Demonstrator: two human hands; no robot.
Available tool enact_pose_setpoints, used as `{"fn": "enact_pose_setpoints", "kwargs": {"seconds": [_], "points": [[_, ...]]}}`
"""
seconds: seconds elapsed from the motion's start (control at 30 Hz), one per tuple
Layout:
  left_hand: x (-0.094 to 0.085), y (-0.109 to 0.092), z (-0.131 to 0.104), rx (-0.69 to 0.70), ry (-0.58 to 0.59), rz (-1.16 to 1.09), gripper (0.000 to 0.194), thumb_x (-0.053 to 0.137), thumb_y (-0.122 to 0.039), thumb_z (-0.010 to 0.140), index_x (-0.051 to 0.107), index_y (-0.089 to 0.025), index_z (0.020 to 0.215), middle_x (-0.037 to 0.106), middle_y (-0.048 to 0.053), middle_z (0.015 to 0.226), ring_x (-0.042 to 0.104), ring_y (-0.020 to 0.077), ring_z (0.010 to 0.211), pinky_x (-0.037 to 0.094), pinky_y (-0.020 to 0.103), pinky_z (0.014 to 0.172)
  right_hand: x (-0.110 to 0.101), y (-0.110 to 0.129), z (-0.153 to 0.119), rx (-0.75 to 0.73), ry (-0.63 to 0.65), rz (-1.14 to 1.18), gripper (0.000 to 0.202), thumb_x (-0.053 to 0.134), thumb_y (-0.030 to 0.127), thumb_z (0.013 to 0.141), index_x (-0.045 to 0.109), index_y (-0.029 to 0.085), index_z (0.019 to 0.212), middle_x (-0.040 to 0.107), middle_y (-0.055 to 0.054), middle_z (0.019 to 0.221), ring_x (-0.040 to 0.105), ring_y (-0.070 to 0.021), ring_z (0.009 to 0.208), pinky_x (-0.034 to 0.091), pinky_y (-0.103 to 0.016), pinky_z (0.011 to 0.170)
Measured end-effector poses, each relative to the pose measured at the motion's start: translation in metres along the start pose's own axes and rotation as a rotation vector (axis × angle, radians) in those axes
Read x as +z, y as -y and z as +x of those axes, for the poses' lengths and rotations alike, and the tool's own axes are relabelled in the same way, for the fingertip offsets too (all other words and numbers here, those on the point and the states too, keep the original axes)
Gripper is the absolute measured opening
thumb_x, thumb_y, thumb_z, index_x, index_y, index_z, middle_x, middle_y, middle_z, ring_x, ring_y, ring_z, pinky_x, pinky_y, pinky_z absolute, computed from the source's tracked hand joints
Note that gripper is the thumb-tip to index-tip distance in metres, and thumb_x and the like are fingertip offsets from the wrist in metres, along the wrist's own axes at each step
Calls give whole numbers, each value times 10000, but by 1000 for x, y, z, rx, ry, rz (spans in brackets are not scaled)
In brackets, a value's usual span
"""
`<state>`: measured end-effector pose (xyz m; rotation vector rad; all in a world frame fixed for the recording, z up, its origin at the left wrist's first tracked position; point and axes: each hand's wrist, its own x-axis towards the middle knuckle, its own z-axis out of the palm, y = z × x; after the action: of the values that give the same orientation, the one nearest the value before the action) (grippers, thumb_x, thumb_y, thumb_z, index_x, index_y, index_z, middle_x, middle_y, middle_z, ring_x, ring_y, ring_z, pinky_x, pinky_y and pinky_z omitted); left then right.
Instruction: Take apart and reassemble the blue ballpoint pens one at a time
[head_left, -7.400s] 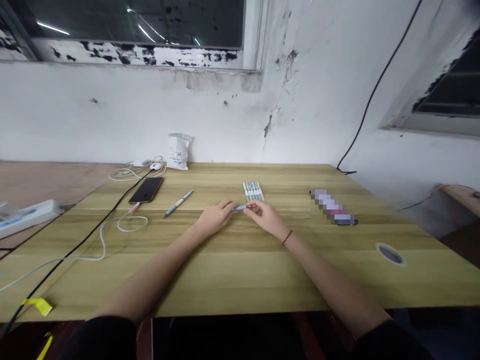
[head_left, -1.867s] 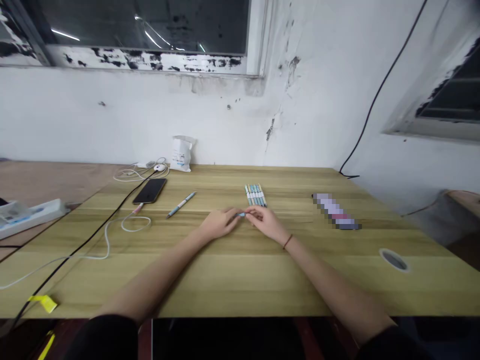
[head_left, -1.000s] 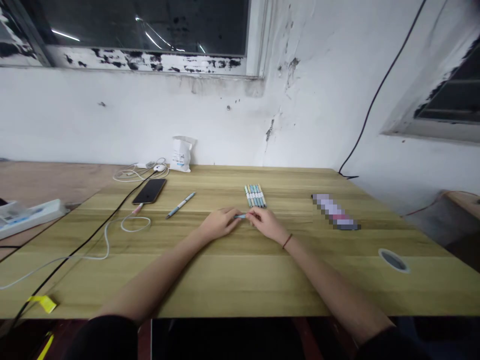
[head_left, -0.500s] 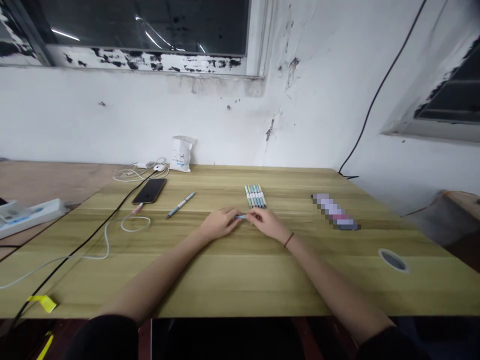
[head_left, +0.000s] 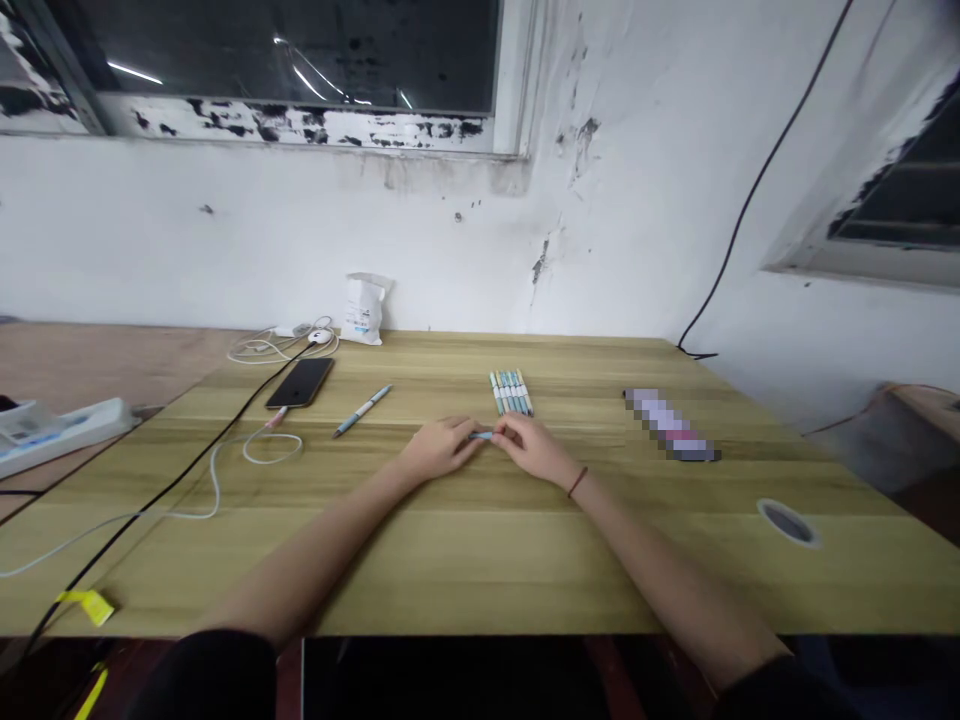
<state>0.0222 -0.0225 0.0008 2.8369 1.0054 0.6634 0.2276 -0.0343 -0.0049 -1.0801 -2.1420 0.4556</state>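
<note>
Together, the left hand point(head_left: 437, 447) and right hand point(head_left: 531, 447) pinch one small blue pen point(head_left: 481, 435) by its ends, low over the surface point(head_left: 480, 540), each grip clenched on it; just beyond lies a row of pens point(head_left: 511, 392), side by side.
</note>
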Motion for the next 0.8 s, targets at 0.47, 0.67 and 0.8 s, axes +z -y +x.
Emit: {"fn": "enact_pose_setpoints", "kwargs": {"seconds": [0.47, 0.67, 0.8], "points": [[1, 1, 0, -10, -12, -34, 294, 353, -369, 919, 539, -235, 1103, 629, 42, 1007, 592, 160, 897, 447, 263, 771, 0, 1, -1, 13, 20, -53, 238, 466, 371, 876, 547, 183, 754, 542, 0, 719, 464, -115, 614, 353, -240, 580], [1, 0, 0, -7, -3, -14, 300, 350, -367, 920, 543, -224, 1099, 628, 49, 993, 591, 164, 893, 453, 266, 765, 0, 1, -1, 3, 34, -81, 269, 431, 340, 894, 541, 178, 710, 537, -2, 664, 457, -118, 600, 338, -237, 566], [1, 1, 0, -10, 2, -22, 293, 348, -355, 923, 535, -229, 1110, 625, 49, 1025, 586, 165, 920, 453, 273, 788, 0, 0, -1, 17, 51, -97, 308, 406, 369, 904, 554, 177, 715, 538, -2, 647, 451, -118, 588, 327, -235, 554]]}}
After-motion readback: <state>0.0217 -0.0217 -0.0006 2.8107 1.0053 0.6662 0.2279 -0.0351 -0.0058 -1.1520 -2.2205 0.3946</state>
